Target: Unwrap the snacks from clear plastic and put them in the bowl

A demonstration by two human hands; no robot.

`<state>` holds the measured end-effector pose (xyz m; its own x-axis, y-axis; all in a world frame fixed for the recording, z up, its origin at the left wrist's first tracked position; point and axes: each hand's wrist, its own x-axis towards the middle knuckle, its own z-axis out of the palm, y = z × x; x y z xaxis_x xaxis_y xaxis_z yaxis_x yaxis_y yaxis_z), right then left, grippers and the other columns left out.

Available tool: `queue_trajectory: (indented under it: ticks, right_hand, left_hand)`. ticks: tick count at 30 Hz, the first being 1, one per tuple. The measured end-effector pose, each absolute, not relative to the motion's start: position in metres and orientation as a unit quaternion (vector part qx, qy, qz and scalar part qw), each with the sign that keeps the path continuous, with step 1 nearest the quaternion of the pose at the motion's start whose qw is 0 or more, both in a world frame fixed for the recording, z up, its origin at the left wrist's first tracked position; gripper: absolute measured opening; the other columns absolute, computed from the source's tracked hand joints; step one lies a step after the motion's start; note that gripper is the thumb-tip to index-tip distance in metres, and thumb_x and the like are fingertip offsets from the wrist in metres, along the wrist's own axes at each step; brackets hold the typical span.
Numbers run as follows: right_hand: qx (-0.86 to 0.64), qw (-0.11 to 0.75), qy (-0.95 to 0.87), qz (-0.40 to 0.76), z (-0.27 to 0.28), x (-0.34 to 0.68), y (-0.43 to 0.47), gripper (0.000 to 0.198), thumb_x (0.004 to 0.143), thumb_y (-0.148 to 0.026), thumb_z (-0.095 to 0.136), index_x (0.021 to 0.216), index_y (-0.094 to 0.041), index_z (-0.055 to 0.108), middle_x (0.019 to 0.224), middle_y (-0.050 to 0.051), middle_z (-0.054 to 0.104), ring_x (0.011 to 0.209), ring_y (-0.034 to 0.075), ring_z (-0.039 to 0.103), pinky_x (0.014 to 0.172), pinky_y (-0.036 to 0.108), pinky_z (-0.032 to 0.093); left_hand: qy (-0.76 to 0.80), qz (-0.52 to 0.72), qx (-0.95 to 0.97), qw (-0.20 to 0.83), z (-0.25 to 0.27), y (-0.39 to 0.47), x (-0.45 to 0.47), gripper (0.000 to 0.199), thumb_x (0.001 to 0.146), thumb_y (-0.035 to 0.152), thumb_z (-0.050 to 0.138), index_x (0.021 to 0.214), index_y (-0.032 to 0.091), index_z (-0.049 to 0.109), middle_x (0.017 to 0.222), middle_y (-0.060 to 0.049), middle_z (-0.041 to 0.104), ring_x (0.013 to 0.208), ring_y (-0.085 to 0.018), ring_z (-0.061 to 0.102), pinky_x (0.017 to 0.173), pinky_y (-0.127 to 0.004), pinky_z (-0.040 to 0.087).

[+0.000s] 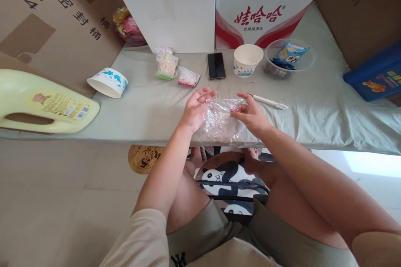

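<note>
A crinkled sheet of clear plastic wrap hangs between my two hands at the front edge of the cloth-covered surface. My left hand grips its upper left side, fingers curled around the film. On the other side, my right hand pinches the wrap between thumb and fingers. Just beyond the right hand lies a slim white pen-like tool with a dark tip. Film-wrapped small packs, a red-edged one and a green-edged one, sit past the left hand.
Behind are a black phone, an upright paper bowl and a clear tub holding blue packets. A tipped paper bowl and a yellow jug lie left. White boxes stand at the back; a blue package is right.
</note>
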<state>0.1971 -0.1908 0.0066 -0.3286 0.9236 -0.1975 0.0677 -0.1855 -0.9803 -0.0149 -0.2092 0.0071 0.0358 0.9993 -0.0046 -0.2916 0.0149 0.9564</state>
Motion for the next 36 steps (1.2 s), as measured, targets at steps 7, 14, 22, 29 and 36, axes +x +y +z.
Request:
queue_trajectory:
  ticks: [7, 14, 22, 29, 36]
  right_hand:
    - [-0.426, 0.45, -0.492, 0.612, 0.002, 0.197, -0.186, 0.052, 0.068, -0.047, 0.08, 0.112, -0.027, 0.058, 0.097, 0.002, 0.067, 0.088, 0.018, 0.063, 0.086, 0.036, 0.051]
    - [-0.478, 0.34, -0.562, 0.583, 0.005, 0.201, -0.191, 0.042, 0.078, -0.062, 0.07, 0.082, -0.022, 0.059, 0.069, 0.0, 0.065, 0.06, 0.014, 0.056, 0.057, 0.028, 0.043]
    - [-0.471, 0.377, -0.559, 0.569, 0.012, 0.204, -0.201, 0.045, 0.077, -0.065, 0.072, 0.089, -0.025, 0.055, 0.056, -0.005, 0.055, 0.049, 0.012, 0.047, 0.05, 0.026, 0.035]
    - [-0.408, 0.449, -0.467, 0.643, 0.028, 0.197, -0.198, 0.037, 0.068, -0.035, 0.082, 0.094, -0.03, 0.057, 0.067, -0.007, 0.054, 0.054, 0.011, 0.048, 0.052, 0.025, 0.04]
    - [-0.39, 0.427, -0.459, 0.675, 0.043, 0.198, -0.183, 0.04, 0.074, -0.057, 0.07, 0.071, -0.023, 0.049, 0.062, -0.002, 0.049, 0.054, 0.013, 0.051, 0.052, 0.029, 0.045]
  left_hand:
    - [0.445, 0.437, 0.409, 0.667, 0.006, -0.212, -0.002, 0.033, 0.067, 0.033, 0.083, 0.091, 0.014, 0.07, 0.102, -0.01, 0.076, 0.086, -0.018, 0.071, 0.084, -0.035, 0.054]
    - [0.483, 0.325, 0.434, 0.687, 0.01, -0.213, -0.01, 0.029, 0.08, 0.025, 0.074, 0.107, 0.016, 0.067, 0.077, -0.003, 0.075, 0.068, -0.013, 0.07, 0.061, -0.023, 0.05]
    - [0.421, 0.276, 0.471, 0.725, 0.016, -0.214, -0.02, 0.051, 0.081, 0.028, 0.075, 0.13, 0.022, 0.062, 0.078, -0.003, 0.076, 0.071, -0.017, 0.074, 0.063, -0.026, 0.056]
    - [0.4, 0.393, 0.493, 0.665, 0.014, -0.211, -0.025, 0.041, 0.087, 0.027, 0.065, 0.127, 0.021, 0.061, 0.088, -0.004, 0.078, 0.078, -0.013, 0.073, 0.072, -0.023, 0.053]
    - [0.362, 0.453, 0.469, 0.666, 0.024, -0.209, -0.03, 0.024, 0.091, 0.04, 0.054, 0.096, 0.019, 0.064, 0.075, 0.0, 0.069, 0.069, -0.012, 0.069, 0.066, -0.024, 0.052]
